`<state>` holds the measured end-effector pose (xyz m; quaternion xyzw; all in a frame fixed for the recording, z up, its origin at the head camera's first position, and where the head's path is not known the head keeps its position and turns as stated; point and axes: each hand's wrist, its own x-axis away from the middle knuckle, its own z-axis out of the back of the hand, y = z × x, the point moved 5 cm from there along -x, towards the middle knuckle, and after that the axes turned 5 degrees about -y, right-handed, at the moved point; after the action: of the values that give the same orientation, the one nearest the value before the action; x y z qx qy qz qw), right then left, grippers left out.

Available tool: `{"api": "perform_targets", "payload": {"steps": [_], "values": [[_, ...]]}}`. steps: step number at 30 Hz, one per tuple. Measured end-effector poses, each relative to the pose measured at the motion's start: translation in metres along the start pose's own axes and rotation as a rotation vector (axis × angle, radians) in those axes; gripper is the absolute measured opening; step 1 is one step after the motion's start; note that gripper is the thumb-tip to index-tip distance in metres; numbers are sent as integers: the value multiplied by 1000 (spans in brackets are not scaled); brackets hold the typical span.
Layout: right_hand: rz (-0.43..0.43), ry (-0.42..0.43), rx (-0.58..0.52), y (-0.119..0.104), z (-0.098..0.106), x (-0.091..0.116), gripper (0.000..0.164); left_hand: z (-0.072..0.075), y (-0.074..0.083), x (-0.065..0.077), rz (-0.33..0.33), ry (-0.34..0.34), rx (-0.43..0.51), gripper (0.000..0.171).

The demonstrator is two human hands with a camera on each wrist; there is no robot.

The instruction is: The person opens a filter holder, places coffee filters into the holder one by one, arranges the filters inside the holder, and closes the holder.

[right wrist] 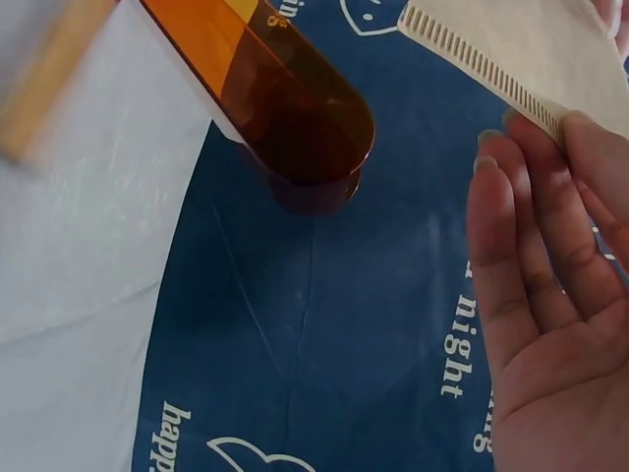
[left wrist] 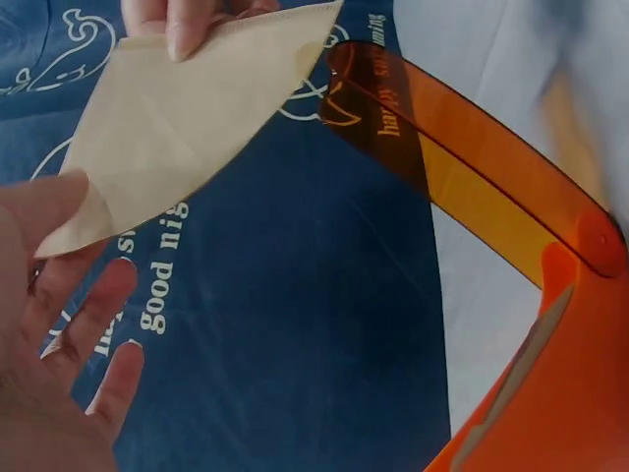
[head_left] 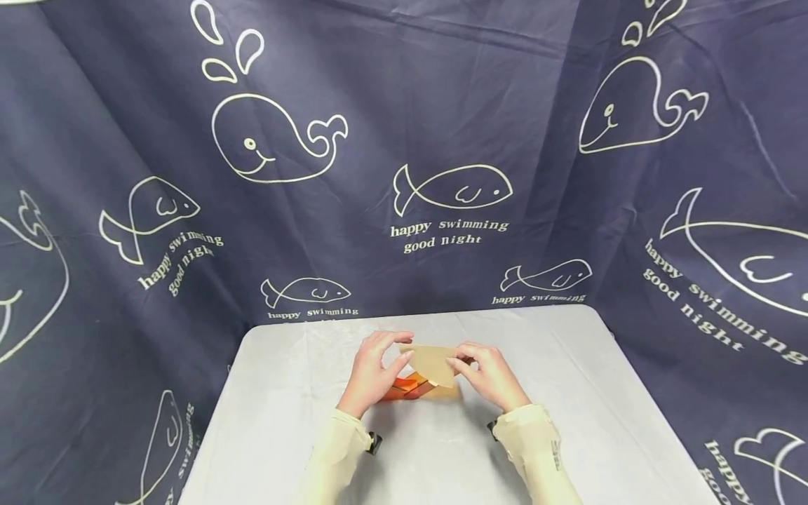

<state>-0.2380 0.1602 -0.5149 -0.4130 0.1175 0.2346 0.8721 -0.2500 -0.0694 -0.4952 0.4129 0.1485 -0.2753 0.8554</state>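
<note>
A tan paper coffee filter (head_left: 432,361), cone-shaped with a crimped seam, is held up between both hands. My left hand (head_left: 372,372) pinches one corner between thumb and forefinger; its other fingers are spread in the left wrist view. On the opposite side, my right hand (head_left: 489,377) pinches the filter by its crimped edge (right wrist: 482,71). Beneath the hands lies an orange holder (left wrist: 550,393) with tan paper showing at its opening. Its see-through amber lid (left wrist: 472,147) is swung out from the body. The hands partly hide the holder in the head view.
The table (head_left: 303,365) has a pale grey cover. A dark blue curtain (head_left: 442,91) printed with whales and fish surrounds it at the back and sides. A blurred tan strip (right wrist: 59,79) crosses the right wrist view's corner; I cannot tell what it is.
</note>
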Motion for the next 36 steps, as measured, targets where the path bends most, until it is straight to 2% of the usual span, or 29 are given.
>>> {"api": "perform_targets", "payload": {"steps": [3, 6, 11, 15, 19, 21, 24, 29, 36], "values": [[2, -10, 3, -1, -1, -1, 14, -2, 1, 0, -16, -4, -48, 21], [-12, 8, -15, -2, -1, 0, 13, -3, 1, 2, 7, 10, -20, 15], [-48, 69, -99, -1, 0, 2, 6, -2, -1, 3, 117, 37, 143, 11], [-73, 75, -154, 2, -3, 4, 9, -1, -5, 4, 191, 61, 281, 11], [-85, 74, -148, 5, -7, 4, 7, -1, -8, 3, 214, 58, 337, 11], [-83, 77, -133, 6, -8, 4, 5, -2, -9, 3, 229, 34, 350, 12], [-84, 76, -96, 6, -7, 3, 4, -4, -9, 3, 245, -16, 347, 17], [-37, 38, -16, 5, -7, 1, 8, -3, -6, -1, 192, -44, 289, 21], [94, -50, 81, -2, -13, -5, 11, 0, 3, -5, 46, -56, 49, 24]]}}
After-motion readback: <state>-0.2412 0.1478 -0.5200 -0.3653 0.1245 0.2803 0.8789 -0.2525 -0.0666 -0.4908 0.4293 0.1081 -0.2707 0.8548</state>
